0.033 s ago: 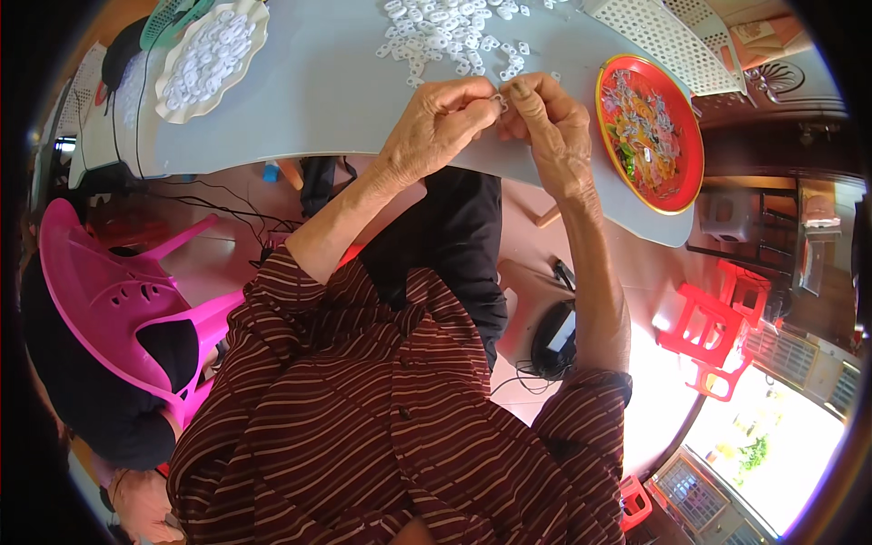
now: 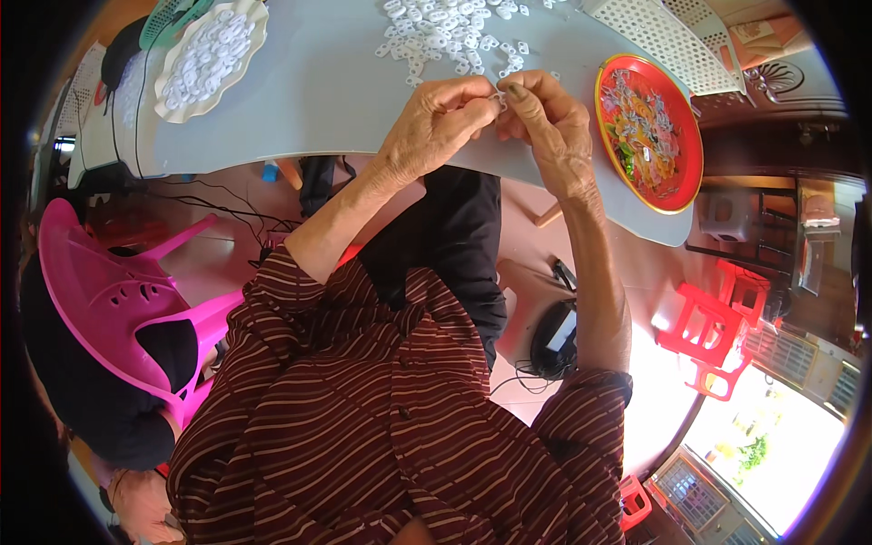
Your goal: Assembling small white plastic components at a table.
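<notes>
My left hand [image 2: 438, 125] and my right hand [image 2: 552, 132] meet above the near edge of the grey table [image 2: 309, 100]. Thumb and forefinger of the left pinch a small pale piece [image 2: 500, 100], partly hidden by the fingertips. The right hand's fingers are closed at the same spot, its thumb beside that piece; what else they hold is hidden. Just beyond the hands lies a loose pile of small white plastic pieces with holes [image 2: 440, 32]. To the right, a red round tray with a gold rim [image 2: 686, 150] bears many small clear or silvery bits.
A cream wavy-edged dish [image 2: 173, 113] heaped with white pieces stands at left, beside a green basket [image 2: 159, 27]. White perforated baskets [image 2: 668, 41] are at far right. A pink chair [image 2: 100, 300] with a person is at left, cables and red stools [image 2: 704, 322] below.
</notes>
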Demonstrator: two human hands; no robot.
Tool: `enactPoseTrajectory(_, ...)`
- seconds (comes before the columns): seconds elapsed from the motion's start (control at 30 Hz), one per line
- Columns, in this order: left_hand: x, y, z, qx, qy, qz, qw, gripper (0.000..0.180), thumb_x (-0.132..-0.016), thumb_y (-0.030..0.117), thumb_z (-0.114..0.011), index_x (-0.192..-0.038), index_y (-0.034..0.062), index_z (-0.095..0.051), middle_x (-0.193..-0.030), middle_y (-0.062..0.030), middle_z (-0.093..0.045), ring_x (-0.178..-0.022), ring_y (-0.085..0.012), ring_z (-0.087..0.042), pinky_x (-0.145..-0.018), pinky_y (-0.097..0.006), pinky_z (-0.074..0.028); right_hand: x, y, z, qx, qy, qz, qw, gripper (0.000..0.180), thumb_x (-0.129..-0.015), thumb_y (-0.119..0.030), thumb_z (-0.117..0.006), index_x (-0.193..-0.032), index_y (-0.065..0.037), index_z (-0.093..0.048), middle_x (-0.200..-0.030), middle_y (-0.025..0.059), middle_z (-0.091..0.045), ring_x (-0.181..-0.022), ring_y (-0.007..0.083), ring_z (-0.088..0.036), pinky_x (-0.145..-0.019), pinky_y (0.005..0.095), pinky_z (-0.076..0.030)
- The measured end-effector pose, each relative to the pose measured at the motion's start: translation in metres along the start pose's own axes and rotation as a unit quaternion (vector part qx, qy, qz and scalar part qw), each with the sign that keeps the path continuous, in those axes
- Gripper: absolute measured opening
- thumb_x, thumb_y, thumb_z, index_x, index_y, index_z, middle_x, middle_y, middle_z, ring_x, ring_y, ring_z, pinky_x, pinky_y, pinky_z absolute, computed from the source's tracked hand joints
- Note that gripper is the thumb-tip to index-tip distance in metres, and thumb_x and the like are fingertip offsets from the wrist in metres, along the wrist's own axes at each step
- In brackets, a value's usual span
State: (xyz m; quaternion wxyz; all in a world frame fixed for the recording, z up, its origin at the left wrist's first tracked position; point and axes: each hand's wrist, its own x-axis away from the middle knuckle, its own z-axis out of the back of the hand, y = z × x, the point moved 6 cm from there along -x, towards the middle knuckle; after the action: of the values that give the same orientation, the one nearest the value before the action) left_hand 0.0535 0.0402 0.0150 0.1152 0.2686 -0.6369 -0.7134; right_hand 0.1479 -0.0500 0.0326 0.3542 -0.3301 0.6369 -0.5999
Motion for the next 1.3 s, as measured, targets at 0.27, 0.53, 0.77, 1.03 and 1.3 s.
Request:
enactPoseTrajectory(0.27, 0.001, 0.002, -0.001, -0.033, -0.030, -0.001, 0.999, 0.019, -0.087, 0.015, -0.053, -0.075, 0.0005, -0.055, -0.058, 0.0005, -0.046, -0.057, -0.0066, -0.044, -0.052, -0.025, -0.037, -0.001, 0.010, 0.004, 0.003, 0.004, 0.038, 0.999, 0.019, -0.089, -0.015, -0.062, -0.081, 0.001, -0.059, -0.066, 0.0027, -0.057, -0.060, 0.0080, -0.052, -0.056, 0.0218, -0.043)
enactPoseTrajectory(0.53, 0.002, -0.002, -0.005, -0.028, -0.050, 0.000, 0.998, 0.023, -0.089, 0.019, -0.051, -0.076, -0.0002, -0.053, -0.061, -0.0008, -0.048, -0.057, -0.0093, -0.044, -0.053, -0.026, -0.038, 0.004, 0.014, 0.009, -0.008, 0.013, -0.021, 1.000, 0.021, -0.089, -0.017, -0.063, -0.080, 0.002, -0.060, -0.065, 0.0026, -0.057, -0.058, 0.0081, -0.050, -0.055, 0.0229, -0.043)
enactPoseTrajectory(0.77, 0.002, 0.004, -0.005, -0.019, -0.039, -0.023, 0.999, 0.018, -0.087, 0.010, -0.054, -0.072, 0.0010, -0.051, -0.055, 0.0022, -0.043, -0.052, -0.0048, -0.038, -0.047, -0.024, -0.035, 0.005, 0.018, 0.008, -0.043, 0.026, -0.005, 0.999, 0.021, -0.088, -0.018, -0.064, -0.080, 0.001, -0.061, -0.066, 0.0023, -0.057, -0.057, 0.0070, -0.048, -0.054, 0.0229, -0.043)
enactPoseTrajectory(1.03, 0.001, 0.006, -0.005, -0.011, -0.038, -0.055, 0.998, 0.017, -0.087, 0.011, -0.054, -0.074, 0.0004, -0.054, -0.056, 0.0011, -0.044, -0.052, -0.0061, -0.038, -0.047, -0.026, -0.035, 0.008, 0.016, 0.006, -0.024, 0.072, 0.021, 0.997, 0.018, -0.088, -0.016, -0.065, -0.081, 0.000, -0.061, -0.069, 0.0020, -0.058, -0.061, 0.0077, -0.051, -0.055, 0.0206, -0.040)
enactPoseTrajectory(1.3, -0.005, 0.011, 0.003, -0.067, -0.049, -0.049, 0.995, 0.017, -0.090, 0.018, -0.054, -0.085, 0.0023, -0.058, -0.064, 0.0014, -0.049, -0.060, -0.0061, -0.043, -0.054, -0.025, -0.037, 0.007, 0.020, 0.009, -0.021, 0.047, 0.015, 0.999, 0.018, -0.089, -0.016, -0.062, -0.087, 0.002, -0.059, -0.076, 0.0055, -0.062, -0.064, 0.0093, -0.055, -0.063, 0.0231, -0.046)
